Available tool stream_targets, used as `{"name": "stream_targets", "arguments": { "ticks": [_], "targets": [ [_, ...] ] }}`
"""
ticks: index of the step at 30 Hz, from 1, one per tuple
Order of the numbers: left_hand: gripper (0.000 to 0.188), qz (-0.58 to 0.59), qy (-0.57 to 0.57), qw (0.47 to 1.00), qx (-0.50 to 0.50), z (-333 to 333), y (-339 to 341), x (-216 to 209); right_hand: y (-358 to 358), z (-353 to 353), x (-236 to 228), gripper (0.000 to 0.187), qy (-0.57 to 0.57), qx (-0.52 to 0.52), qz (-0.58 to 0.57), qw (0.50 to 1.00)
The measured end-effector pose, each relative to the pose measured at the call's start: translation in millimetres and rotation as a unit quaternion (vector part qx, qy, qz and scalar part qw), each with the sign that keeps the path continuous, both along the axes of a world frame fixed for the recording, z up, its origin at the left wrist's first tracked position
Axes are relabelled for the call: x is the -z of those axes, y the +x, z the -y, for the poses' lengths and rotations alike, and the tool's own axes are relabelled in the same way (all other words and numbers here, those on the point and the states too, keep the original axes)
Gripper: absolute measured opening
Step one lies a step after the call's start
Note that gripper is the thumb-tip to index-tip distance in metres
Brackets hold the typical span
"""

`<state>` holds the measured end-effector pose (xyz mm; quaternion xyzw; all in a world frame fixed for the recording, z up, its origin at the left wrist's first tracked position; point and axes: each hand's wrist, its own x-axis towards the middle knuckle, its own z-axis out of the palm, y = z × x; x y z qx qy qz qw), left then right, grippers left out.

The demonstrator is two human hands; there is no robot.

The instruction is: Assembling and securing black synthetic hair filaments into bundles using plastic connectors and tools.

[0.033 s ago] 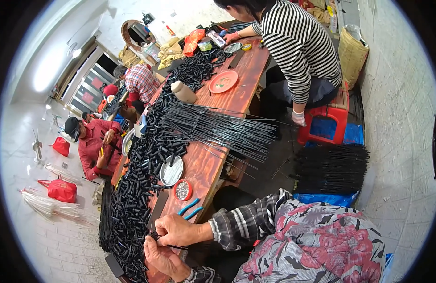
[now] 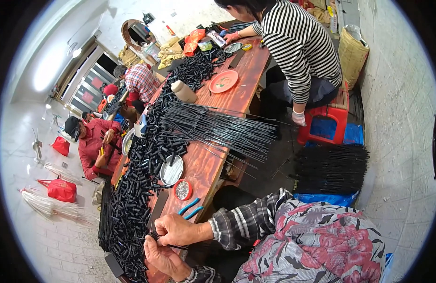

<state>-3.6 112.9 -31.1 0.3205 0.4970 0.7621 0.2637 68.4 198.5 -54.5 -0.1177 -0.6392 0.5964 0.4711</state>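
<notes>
As it did before, left hand (image 2: 164, 259) pinches rod (image 2: 180, 247); right hand (image 2: 180, 229) too.

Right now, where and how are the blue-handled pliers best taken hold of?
Probably around the parted handles of the blue-handled pliers, coming from the near edge of the wooden table: the handle ends point that way and lie uncovered, whereas the other end is hidden behind the right grip.

Free tabletop (image 2: 200, 163) beyond pliers (image 2: 189, 206), heaped black pieces (image 2: 132, 207) blocking alongside
</notes>
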Motion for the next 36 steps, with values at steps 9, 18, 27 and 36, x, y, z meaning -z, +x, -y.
{"name": "stream_targets", "arguments": {
  "ticks": [9,18,27,36],
  "targets": [
    [0.015,0.159,-0.019,0.987,-0.021,6.3,-12.0,3.9,-12.4,-13.3,5.5,0.022,-0.019,-0.171,0.015,0.985],
    [0.018,0.273,0.069,0.938,0.199,30.7,-44.9,15.2,-35.1,-21.6,15.2,0.025,-0.087,-0.411,-0.029,0.907],
    [0.02,0.249,0.061,0.949,0.186,34.1,-64.1,25.0,-45.8,-7.0,23.7,0.026,-0.139,-0.306,-0.056,0.94],
    [0.027,0.212,0.054,0.928,0.302,22.6,-48.5,10.4,-40.5,-12.3,26.4,0.03,-0.201,-0.39,-0.111,0.892]
  ]
}}
